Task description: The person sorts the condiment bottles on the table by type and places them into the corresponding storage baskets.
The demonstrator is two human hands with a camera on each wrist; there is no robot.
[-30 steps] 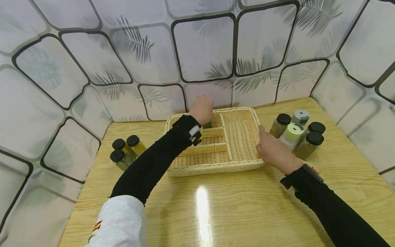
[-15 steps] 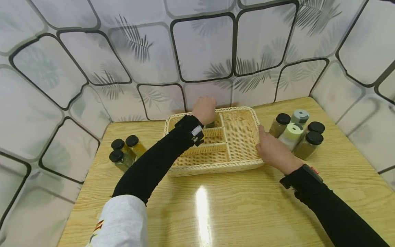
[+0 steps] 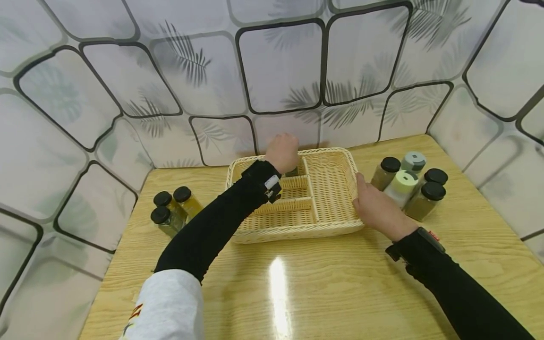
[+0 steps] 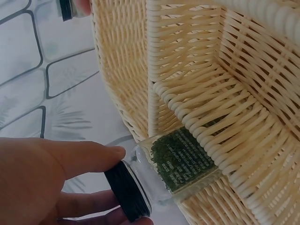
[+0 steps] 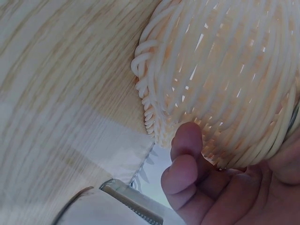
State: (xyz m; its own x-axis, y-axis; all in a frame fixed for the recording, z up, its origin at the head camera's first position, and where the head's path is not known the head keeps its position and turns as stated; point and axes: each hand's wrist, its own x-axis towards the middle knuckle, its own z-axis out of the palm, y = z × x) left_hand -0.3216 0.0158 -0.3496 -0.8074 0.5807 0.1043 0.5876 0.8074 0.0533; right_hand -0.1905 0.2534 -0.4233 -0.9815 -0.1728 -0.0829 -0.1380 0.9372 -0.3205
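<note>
A pale wicker basket [image 3: 297, 232] with dividers sits on the table. Over its back compartments, my left hand [image 3: 282, 152] pinches the black lid [image 4: 127, 191] of a square glass spice jar between thumb and fingers. Green dried herbs and small white print show through the jar [image 4: 180, 159] in the left wrist view. It is lowered into a back compartment, partly behind a divider [image 4: 201, 136]. My right hand [image 3: 378, 208] grips the basket's right end, thumb at the rim; in the right wrist view its fingers [image 5: 185, 173] curl against the woven outside wall.
Several jars stand right of the basket, close to my right hand, among them a black-lidded jar [image 3: 425, 200], a light-green-capped bottle [image 3: 401, 186] and a grey-capped one [image 3: 413, 162]. Black-lidded spice jars [image 3: 187, 200] cluster on the left. A patterned cloth wall [image 3: 280, 66] rises behind.
My left hand has shifted slightly to the right with the spice jar inside the back of the basket. The right hand keeps its place on the basket's end.
</note>
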